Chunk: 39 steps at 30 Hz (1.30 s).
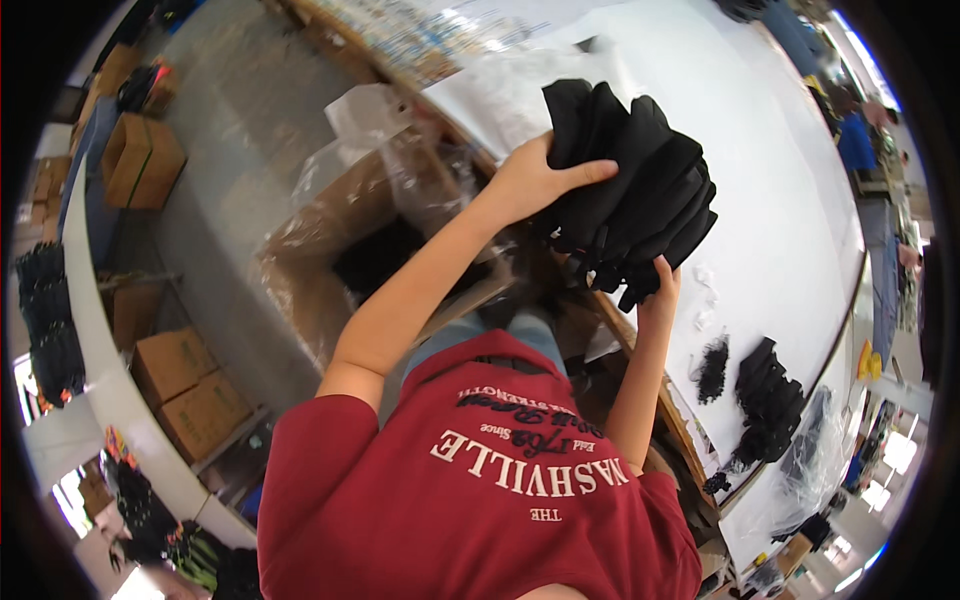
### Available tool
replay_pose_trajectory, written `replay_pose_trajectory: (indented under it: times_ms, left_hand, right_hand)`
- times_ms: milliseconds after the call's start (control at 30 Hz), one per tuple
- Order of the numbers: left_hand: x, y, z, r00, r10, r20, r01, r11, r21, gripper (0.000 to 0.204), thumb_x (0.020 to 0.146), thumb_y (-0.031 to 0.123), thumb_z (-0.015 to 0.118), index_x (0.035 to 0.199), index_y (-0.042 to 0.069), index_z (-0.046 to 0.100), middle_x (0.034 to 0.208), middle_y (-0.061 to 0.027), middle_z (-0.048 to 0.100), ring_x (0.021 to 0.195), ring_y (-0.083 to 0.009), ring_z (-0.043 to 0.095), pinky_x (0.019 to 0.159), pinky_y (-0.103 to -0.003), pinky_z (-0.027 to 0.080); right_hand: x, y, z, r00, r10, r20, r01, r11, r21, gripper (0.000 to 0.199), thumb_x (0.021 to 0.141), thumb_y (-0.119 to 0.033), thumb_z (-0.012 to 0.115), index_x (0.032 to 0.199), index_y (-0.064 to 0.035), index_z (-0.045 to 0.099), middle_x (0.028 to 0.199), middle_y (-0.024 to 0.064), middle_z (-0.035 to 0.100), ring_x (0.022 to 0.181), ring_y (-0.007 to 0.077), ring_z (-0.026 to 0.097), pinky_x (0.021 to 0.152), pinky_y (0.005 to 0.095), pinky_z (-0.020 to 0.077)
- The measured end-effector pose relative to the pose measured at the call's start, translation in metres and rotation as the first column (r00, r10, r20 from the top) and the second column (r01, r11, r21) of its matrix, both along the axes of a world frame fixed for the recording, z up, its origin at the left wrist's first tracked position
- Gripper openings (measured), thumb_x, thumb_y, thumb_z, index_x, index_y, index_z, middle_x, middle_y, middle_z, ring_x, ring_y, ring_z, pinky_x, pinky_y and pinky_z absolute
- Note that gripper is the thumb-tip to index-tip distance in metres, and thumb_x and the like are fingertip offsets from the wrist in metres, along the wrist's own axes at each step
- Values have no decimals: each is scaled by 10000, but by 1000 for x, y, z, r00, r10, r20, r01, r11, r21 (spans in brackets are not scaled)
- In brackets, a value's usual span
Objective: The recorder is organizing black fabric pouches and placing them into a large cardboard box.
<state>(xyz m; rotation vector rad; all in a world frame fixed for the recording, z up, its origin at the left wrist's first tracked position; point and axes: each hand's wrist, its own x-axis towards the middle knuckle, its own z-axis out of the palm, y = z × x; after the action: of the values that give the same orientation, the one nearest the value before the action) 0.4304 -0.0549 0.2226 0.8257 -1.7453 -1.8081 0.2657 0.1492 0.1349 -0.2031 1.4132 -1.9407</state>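
A thick bundle of black fabric pieces (640, 190), folded and layered together, is held up over the edge of the white table. My left hand (535, 185) grips its left side, thumb across the front and fingers hidden behind. At the lower right end, my right hand (660, 292) is closed on the same bundle, its fingers partly covered by the cloth. Below my left forearm stands an open cardboard box (300, 262) lined with clear plastic, with dark material (378, 258) inside.
The white table (775, 190) stretches ahead and to the right, with a wooden edge. On it lie a black fabric pile (770, 405), a small black clump (712, 370) and crumpled clear plastic (815, 455). Cardboard boxes (142, 162) stand at the left beyond the floor.
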Motion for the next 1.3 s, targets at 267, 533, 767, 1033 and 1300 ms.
replay_pose_trajectory:
  times_ms: [267, 533, 767, 1033, 1300]
  left_hand:
    - [83, -1, -63, 975, 218, 45, -222, 969, 107, 678, 699, 405, 771, 1155, -43, 543, 1081, -139, 626, 1019, -200, 586, 900, -304, 435]
    - [137, 11, -104, 855, 409, 318, -496, 822, 279, 540, 753, 319, 750, 1111, -35, 555, 1015, -93, 631, 932, -142, 577, 841, -275, 451]
    - [167, 84, -157, 746, 473, 470, -651, 666, 363, 443, 812, 185, 673, 1159, -43, 519, 1088, -105, 609, 997, -161, 557, 878, -281, 430]
    - [196, 127, -205, 680, 410, 608, -718, 541, 439, 341, 901, 123, 535, 1215, -9, 507, 1167, -69, 575, 1072, -150, 515, 928, -280, 385]
    - [274, 125, -267, 640, 499, 585, -768, 415, 487, 382, 929, 192, 496, 1240, -29, 480, 1186, -89, 567, 1092, -170, 513, 934, -282, 382]
  right_hand:
    - [54, -28, -22, 986, 167, -2, -163, 965, 207, 564, 782, -67, 652, 1280, 39, 410, 1176, 127, 544, 1044, 218, 547, 918, 309, 421]
    - [75, -70, -53, 896, 432, -102, -388, 873, 295, 668, 719, -70, 739, 1291, 26, 406, 1192, 110, 529, 1070, 190, 515, 949, 288, 378]
    - [86, -42, -85, 770, 638, 12, -586, 699, 410, 744, 718, -85, 745, 1329, 34, 337, 1243, 134, 483, 1108, 205, 493, 969, 305, 367]
    - [109, -20, -113, 674, 737, 46, -645, 557, 524, 785, 707, -126, 755, 1332, 48, 313, 1240, 182, 496, 1112, 236, 505, 976, 322, 370]
    - [187, -55, -168, 602, 798, -8, -667, 509, 544, 730, 701, -134, 751, 1281, 79, 363, 1173, 191, 546, 1070, 238, 535, 942, 315, 397]
